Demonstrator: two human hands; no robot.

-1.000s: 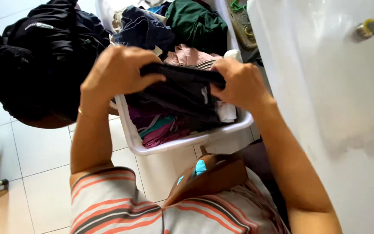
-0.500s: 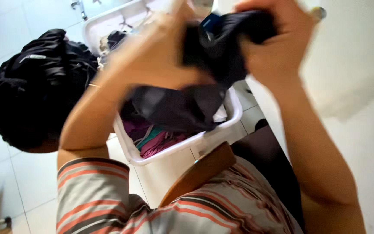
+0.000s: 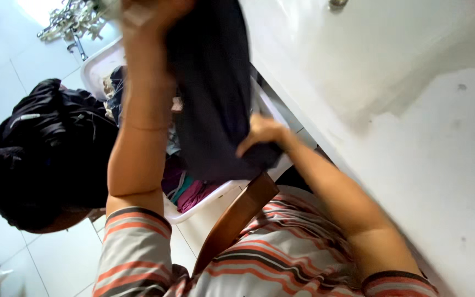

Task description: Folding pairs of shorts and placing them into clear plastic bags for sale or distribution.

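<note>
Above the white basket's near edge, the left hand pinches a dark garment's top, raised high, while the right hand clasps its lower hem, apparently mid-shake, calling next for a steady two-handed spread.

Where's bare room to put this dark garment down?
Bare floor tiles left of the white basket, above the black pile; more tiles below that pile. The basket is crowded with clothes. Left hand and right hand hold the dark garment.

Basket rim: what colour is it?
White basket rim, clearest in the head view.
</note>
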